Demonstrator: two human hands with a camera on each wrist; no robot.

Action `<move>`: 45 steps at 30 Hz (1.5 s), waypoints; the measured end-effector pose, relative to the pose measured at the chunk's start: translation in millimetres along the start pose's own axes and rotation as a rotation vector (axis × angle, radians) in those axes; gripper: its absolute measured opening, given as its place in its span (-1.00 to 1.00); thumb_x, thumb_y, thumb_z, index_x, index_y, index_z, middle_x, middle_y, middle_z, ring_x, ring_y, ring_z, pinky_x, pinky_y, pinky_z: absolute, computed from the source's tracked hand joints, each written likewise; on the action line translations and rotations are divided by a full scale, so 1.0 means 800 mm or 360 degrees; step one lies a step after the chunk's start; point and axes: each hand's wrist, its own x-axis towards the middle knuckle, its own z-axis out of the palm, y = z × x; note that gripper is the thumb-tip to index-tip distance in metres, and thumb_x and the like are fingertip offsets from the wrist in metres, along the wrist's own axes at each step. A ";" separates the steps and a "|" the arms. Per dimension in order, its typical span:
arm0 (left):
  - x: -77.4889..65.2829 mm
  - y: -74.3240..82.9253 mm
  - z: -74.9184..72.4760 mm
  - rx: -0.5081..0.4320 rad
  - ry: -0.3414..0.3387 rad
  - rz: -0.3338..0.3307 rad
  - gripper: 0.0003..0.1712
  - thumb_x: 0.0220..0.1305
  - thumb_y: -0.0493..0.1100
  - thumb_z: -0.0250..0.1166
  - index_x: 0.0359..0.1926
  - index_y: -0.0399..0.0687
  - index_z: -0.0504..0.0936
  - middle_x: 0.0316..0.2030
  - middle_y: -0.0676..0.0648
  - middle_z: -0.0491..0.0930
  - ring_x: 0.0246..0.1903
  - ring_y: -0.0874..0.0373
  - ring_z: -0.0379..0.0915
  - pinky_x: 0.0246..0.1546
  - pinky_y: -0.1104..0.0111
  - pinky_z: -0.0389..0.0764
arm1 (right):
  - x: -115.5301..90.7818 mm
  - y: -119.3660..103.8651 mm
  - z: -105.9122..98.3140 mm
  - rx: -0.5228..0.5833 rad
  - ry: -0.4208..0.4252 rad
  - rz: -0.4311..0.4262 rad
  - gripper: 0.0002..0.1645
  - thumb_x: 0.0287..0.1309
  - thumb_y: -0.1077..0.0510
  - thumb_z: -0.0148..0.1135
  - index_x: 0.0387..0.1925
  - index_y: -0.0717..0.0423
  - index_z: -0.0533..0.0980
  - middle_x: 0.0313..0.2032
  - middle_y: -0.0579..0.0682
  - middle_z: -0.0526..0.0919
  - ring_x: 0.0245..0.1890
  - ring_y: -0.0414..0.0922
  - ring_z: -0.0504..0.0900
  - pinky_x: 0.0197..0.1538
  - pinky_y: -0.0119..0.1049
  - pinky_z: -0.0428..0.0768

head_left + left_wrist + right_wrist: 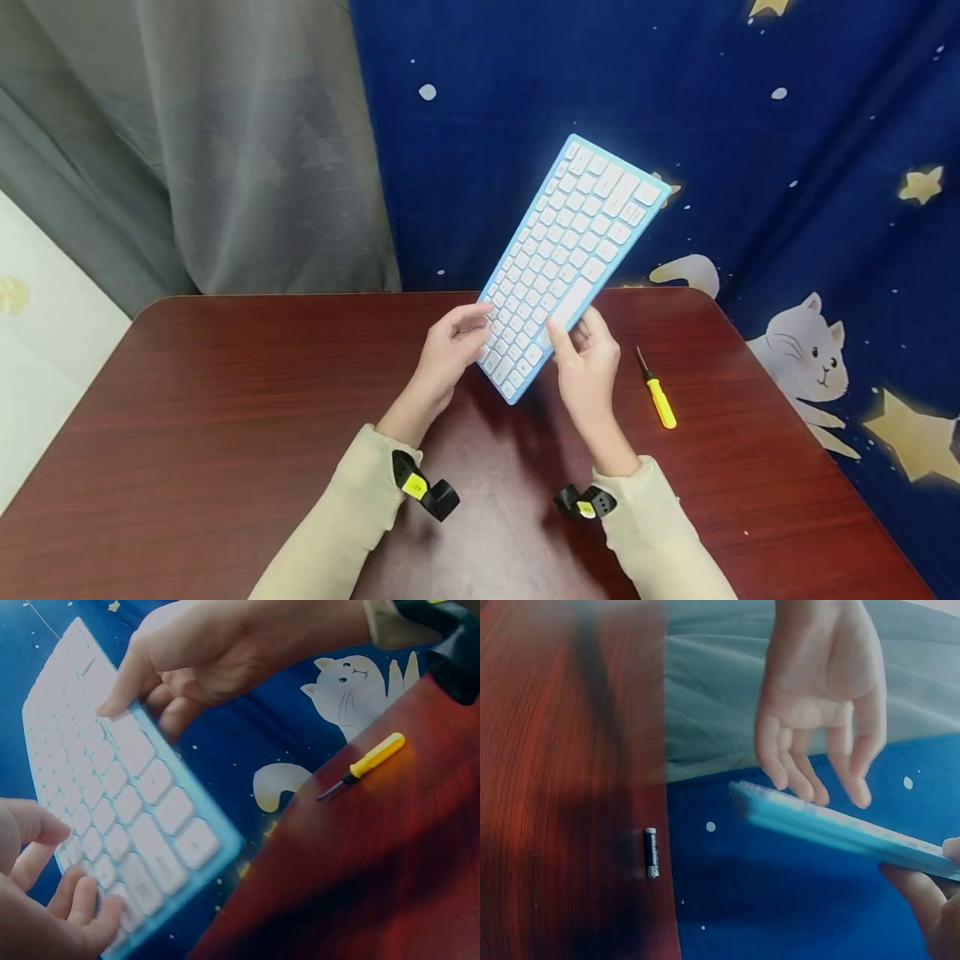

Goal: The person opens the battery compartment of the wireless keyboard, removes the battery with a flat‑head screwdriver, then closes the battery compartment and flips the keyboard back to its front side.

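Observation:
A light-blue keyboard with white keys [564, 242] is held up tilted above the table, its keys facing the head camera. My right hand [590, 367] grips its right edge near the lower end, thumb on the key side and fingers behind. At the lower left edge is my left hand [457, 346], its loosely bent fingertips right at the keys in the left wrist view. From the right wrist view, the keyboard [840, 832] appears nearly edge-on, with the left hand [821, 682] over its key face.
A screwdriver with a yellow handle [662, 403] lies on the brown table [247, 417], right of the right hand. In the right wrist view, a small battery-like cylinder [652, 853] lies near the table edge. Grey and blue curtains [480, 100] hang behind.

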 end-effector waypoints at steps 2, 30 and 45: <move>-0.003 -0.006 -0.001 -0.0046 0.0085 -0.0020 -0.59 0.12 -0.38 0.17 0.04 -0.11 0.54 -0.04 -0.15 0.44 -0.06 0.05 0.41 -0.12 0.23 0.47 | -0.001 -0.007 0.001 0.0055 0.0008 0.0023 -0.68 0.12 0.38 0.16 -0.07 0.43 0.44 -0.24 0.28 0.62 -0.40 -0.08 0.62 -0.53 -0.43 0.55; -0.022 -0.041 0.001 -0.0799 0.0215 -0.0021 -0.61 0.29 -0.45 0.01 0.13 -0.20 0.28 -0.01 -0.26 0.37 -0.10 0.04 0.45 -0.18 0.30 0.53 | -0.009 -0.004 0.007 0.0370 0.0203 -0.0036 -0.63 0.13 0.40 0.13 -0.02 0.52 0.39 -0.26 0.40 0.56 -0.39 -0.15 0.63 -0.52 -0.39 0.57; -0.040 -0.026 -0.023 -0.0910 0.0324 0.0041 -0.60 0.24 -0.55 -0.04 0.10 -0.28 0.30 -0.05 -0.25 0.39 -0.20 0.12 0.48 -0.27 0.40 0.54 | -0.011 0.018 0.011 0.0576 0.0118 0.0011 -0.68 0.09 0.34 0.21 -0.12 0.46 0.46 -0.30 0.23 0.64 -0.35 -0.09 0.65 -0.37 -0.24 0.60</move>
